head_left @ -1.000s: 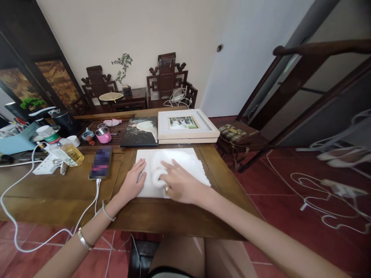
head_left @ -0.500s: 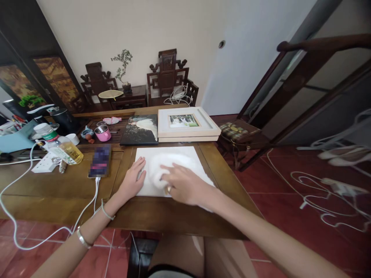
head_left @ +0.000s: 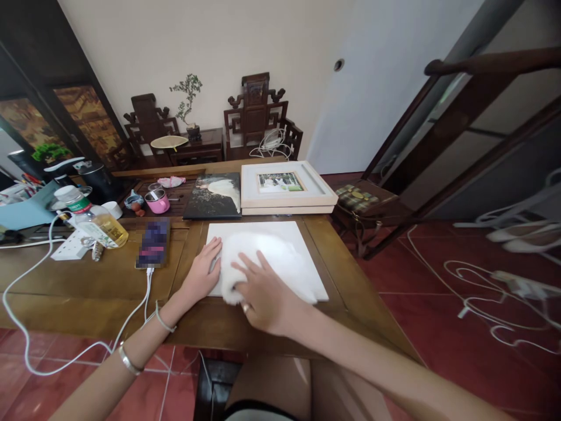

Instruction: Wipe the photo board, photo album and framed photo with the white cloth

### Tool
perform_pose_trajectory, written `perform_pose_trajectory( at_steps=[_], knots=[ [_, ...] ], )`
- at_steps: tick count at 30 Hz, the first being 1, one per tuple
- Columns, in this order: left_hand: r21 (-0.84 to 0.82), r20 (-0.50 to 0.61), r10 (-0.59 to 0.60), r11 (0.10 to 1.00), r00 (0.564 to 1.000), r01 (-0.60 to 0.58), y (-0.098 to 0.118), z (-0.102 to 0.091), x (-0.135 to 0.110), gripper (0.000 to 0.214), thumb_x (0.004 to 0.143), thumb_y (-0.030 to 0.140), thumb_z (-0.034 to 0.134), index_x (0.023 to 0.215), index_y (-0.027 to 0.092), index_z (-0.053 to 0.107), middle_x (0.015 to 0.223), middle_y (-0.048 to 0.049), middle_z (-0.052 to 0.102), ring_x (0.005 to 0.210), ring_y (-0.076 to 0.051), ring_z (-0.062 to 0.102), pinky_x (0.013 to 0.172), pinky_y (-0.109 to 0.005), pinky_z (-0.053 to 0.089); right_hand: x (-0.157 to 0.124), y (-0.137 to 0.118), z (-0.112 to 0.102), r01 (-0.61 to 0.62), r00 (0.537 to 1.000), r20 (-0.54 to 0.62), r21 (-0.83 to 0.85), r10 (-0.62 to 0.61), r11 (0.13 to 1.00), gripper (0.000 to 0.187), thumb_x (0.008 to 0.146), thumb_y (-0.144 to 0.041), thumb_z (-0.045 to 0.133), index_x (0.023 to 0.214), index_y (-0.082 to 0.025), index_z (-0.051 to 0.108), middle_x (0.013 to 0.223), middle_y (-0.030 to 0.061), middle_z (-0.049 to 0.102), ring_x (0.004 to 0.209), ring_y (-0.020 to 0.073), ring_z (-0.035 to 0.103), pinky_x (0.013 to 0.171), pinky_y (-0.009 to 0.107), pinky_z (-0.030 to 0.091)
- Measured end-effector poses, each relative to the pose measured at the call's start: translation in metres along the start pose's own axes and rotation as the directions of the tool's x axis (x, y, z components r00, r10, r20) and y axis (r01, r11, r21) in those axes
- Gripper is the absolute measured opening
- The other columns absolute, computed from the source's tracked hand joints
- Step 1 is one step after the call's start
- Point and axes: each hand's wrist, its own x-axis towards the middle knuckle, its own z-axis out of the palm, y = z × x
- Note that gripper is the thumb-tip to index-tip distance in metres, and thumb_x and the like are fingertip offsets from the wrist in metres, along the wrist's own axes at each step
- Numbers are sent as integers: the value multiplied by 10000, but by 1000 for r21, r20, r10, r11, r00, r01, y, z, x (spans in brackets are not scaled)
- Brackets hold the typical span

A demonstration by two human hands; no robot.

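Note:
A flat white board lies on the wooden table in front of me. My left hand rests flat on its left edge with fingers stretched out and holds nothing. A fluffy white cloth is spread over the middle of the board, its near left corner bunched up. My right hand, with a ring on one finger, presses on this cloth near the board's front edge. Its fingers are somewhat spread, and the thumb side is gripping a fold of the cloth. Part of the cloth is hidden under that hand.
Behind the board are a dark photo panel and stacked pale frames. To the left lie a phone on a charging cable, a bottle, a power strip and a pink cup. A chair stands at right.
My right hand has moved toward me, drawing the cloth to the board's front edge. My left hand stays on the left edge. The view has shifted slightly.

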Motion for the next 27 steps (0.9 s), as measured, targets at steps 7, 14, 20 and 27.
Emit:
perform_pose_trajectory(
  at_steps=[7,14,20,27],
  knots=[
    [-4,-18,12,1000,1000,-12,0,1,0,439,880,215,412,1298,121,510,1409,-141,451,1346,-240,364,1125,-476,271,-33,-14,-12,48,994,91,155,-63,987,303,738,-196,503,995,-165,659,1315,150,541,1345,305,302,1091,543,179],
    [-12,-51,-12,1000,999,12,0,4,0,423,906,273,397,1278,120,531,1393,-138,473,1335,-231,383,1124,-451,281,33,39,-15,-183,979,-96,-11,181,983,347,820,-191,431,1087,-108,637,1236,209,583,1270,300,417,1062,484,249],
    [-99,-115,-52,994,992,41,8,-2,1,446,943,303,312,1273,98,531,1392,-137,475,1312,-200,420,1128,-402,287,56,31,-1,-148,980,-140,-33,142,988,378,802,-182,435,1117,-92,623,1339,205,499,1329,380,288,1043,615,164],
    [-173,-187,-87,983,978,55,14,-5,-1,461,956,344,295,1290,117,516,1378,-110,499,1294,-192,444,1118,-388,313,-1,-3,1,254,965,33,115,-259,960,272,714,-187,527,932,-158,686,1384,162,468,1355,352,259,1078,610,114]
  ],
)
